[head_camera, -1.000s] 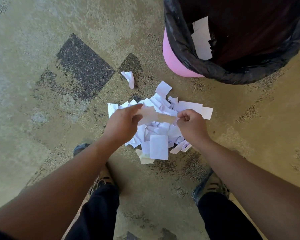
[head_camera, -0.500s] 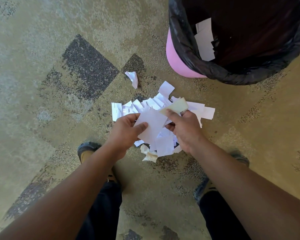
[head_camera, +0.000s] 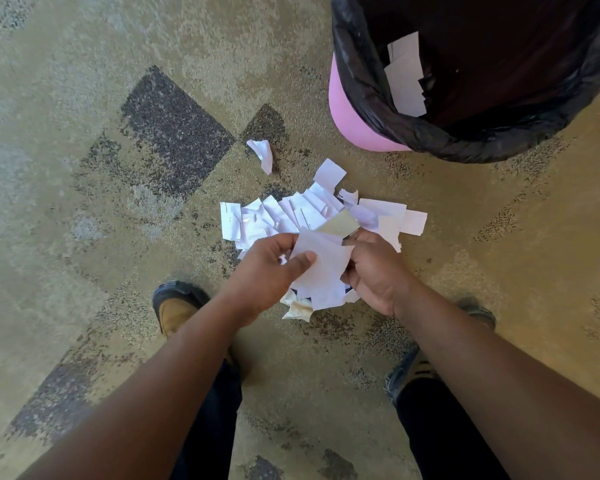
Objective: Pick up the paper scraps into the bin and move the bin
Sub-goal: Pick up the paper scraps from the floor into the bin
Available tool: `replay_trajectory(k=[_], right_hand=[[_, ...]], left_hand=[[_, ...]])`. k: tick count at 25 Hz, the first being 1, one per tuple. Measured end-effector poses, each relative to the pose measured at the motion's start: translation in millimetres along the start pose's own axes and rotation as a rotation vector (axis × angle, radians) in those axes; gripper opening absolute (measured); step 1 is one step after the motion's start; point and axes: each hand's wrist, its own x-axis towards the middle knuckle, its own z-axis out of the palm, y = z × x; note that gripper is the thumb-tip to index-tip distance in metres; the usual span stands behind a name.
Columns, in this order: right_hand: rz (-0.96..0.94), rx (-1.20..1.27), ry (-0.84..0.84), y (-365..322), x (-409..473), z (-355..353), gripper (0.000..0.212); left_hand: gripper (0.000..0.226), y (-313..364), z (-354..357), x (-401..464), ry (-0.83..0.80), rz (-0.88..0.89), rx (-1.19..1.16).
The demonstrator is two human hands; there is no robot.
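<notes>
A: What do the hands hold?
B: The left hand (head_camera: 264,271) pinches a flat white sheet (head_camera: 321,263) between thumb and curled fingers; the right hand (head_camera: 374,268) grips the sheet's other edge along with a tan card scrap (head_camera: 340,225), fingers curled round both.

A: And directly below?
B: A loose pile of paper scraps (head_camera: 291,213), thin, mostly rectangular, white with torn or cut edges, overlapping on the floor. One crumpled, cream-stained piece (head_camera: 300,308) lies at the near edge; a curled scrap (head_camera: 262,154) lies apart, beyond the pile.

A: The surface?
B: A short-pile carpet (head_camera: 84,98), olive-tan and speckled, with dark grey angular patches.

A: The bin?
B: A round pink bin (head_camera: 347,112) stands upper right, well beyond the pile, lined with a glossy, wrinkled black bag (head_camera: 364,81). White sheets (head_camera: 404,77) lean against its inner wall.
</notes>
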Motion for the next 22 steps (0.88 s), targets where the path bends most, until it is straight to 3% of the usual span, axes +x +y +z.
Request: replay_trajectory(k=[3,5,7,9,11,12,14,16,20,22], right_hand=[[0.008,0.019,0.031,0.4,-1.3,0.7,0.022],[-0.072,-0.009,0.15,0.8,0.2,-1.6,0.02],[-0.165,0.036,0.309,-2.2,1.4,-8.8,0.021],[-0.195,0.137,0.381,-9.1,-1.2,-15.8,0.021],[-0.159,0.189,0.324,-14.9,-6.1,-17.5,0.021],[-0.118,0.204,0.253,-16.9,-8.8,-15.9,0.021],[-0.024,0.247,0.102,-17.7,-12.2,-9.3,0.021],[0.002,0.3,0.04,-16.2,-11.2,-0.2,0.024],[-0.147,0.07,0.188,-10.1,-2.9,13.0,0.036],[-0.193,0.032,0.251,-6.2,-2.1,19.1,0.034]], left_hand=[[0.025,-7.8,5.4,-1.8,0.108,0.006,-0.121],[0.009,-7.7,6.5,-5.6,0.234,0.0,-0.195],[0.008,-8.5,5.4,-6.0,0.359,0.002,-0.243],[0.035,-11.3,3.7,-6.9,0.459,0.001,-0.195],[0.063,-13.7,4.6,-8.4,0.496,0.003,-0.118],[0.058,-14.7,5.9,-7.5,0.501,0.01,-0.089],[0.025,-13.2,8.6,-4.3,0.477,0.013,-0.1],[0.021,-7.7,11.6,-3.4,0.37,-0.017,-0.238],[0.025,1.4,9.1,-5.0,0.191,-0.075,-0.487],[0.016,3.4,8.9,-5.2,0.155,-0.052,-0.456]])
